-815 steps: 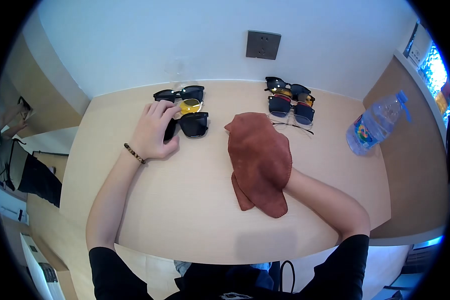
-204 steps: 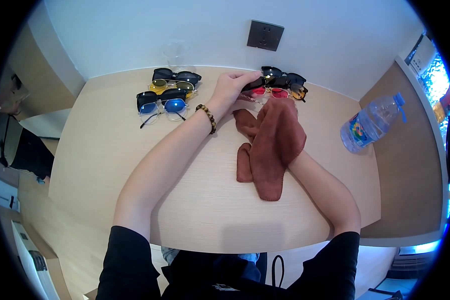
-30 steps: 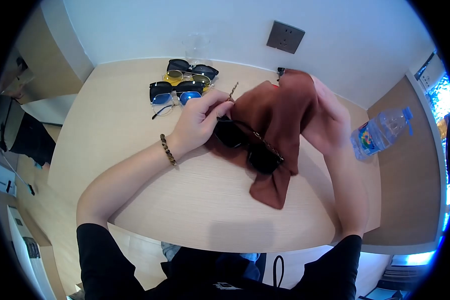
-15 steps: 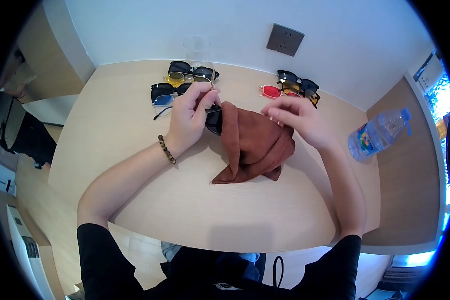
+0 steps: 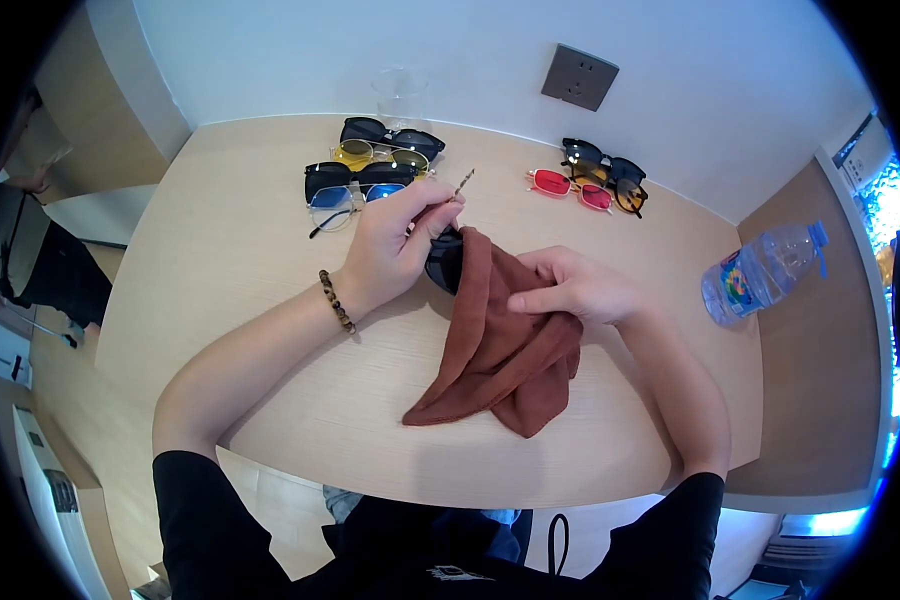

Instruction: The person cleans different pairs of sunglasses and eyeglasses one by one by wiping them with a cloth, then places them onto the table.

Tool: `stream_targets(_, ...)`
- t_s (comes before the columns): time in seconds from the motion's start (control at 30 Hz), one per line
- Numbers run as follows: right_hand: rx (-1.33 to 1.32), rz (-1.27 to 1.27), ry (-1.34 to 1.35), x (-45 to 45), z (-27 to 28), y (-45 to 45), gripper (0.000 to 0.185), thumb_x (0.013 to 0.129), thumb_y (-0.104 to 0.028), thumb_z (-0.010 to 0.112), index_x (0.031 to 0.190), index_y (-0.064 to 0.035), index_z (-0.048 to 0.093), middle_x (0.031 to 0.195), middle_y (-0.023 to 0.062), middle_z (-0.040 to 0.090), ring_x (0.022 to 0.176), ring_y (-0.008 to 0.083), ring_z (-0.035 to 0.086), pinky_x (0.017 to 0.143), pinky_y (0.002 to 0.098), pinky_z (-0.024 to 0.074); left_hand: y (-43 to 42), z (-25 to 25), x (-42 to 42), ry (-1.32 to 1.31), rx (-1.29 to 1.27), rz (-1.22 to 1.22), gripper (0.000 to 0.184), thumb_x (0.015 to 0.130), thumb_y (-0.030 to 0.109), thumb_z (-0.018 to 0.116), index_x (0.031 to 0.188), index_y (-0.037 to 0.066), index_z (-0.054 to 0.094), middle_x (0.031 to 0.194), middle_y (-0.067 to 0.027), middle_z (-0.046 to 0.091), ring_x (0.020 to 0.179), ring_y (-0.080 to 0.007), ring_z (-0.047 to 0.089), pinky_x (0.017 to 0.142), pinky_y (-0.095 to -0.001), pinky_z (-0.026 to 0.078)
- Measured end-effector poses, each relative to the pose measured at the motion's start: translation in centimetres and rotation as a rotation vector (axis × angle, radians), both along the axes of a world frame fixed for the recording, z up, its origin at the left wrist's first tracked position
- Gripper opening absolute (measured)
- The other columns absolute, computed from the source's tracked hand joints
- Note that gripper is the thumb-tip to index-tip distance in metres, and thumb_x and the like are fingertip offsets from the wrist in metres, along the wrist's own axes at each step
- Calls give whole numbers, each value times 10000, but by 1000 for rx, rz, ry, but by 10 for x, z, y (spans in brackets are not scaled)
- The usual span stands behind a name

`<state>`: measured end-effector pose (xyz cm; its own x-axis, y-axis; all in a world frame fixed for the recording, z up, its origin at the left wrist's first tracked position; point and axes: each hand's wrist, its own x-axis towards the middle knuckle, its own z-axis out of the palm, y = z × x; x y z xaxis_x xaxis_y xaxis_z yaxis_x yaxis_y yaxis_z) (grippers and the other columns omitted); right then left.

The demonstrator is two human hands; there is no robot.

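My left hand [image 5: 398, 238] pinches a pair of sunglasses [image 5: 444, 262] near one end of the frame. A thin patterned tip, probably part of an arm of the glasses, sticks up past the fingers. A reddish-brown cloth [image 5: 510, 345] is draped over the rest of the sunglasses, so only one dark lens shows. My right hand [image 5: 575, 288] grips the cloth from the right side, thumb on top and fingers partly hidden behind it. The loose end of the cloth hangs down toward the tabletop.
Several sunglasses [image 5: 328, 183] and clear-framed glasses [image 5: 332, 218] lie at the back left. Red-lensed glasses [image 5: 570, 188] and dark-framed sunglasses [image 5: 628, 190] lie back right. A clear cup [image 5: 400, 95] stands by the wall. A plastic bottle [image 5: 760, 275] is at the right. Another person [image 5: 55, 260] is far left.
My right hand has come down and closed on the cloth. Cloth and sunglasses have shifted slightly toward me, and the cloth's loose end hangs lower. My left hand keeps its pinch.
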<state>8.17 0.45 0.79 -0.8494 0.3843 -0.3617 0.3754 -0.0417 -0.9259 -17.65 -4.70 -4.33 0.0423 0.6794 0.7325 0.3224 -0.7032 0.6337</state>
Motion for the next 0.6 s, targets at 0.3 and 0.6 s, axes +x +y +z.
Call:
stream_targets(0.3,276,-222,176,-7,-30,-3,334,1029,-239,605,1205,41,655,1075,64,698,966,154,614,875,303,501,11,0,-5,-79,-119,30,105,1053,88,587,1078,-9,620,805,-63,679,737,-114,644,672,-258,498)
stream_targets(0.6,421,-755,699,-9,-47,1,290,1093,-177,534,1297,23,587,1136,56,679,1030,115,609,923,299,509,16,-5,-5,-205,-224,87,142,1065,131,587,1014,-1,597,754,-38,647,705,-94,617,646,-257,482)
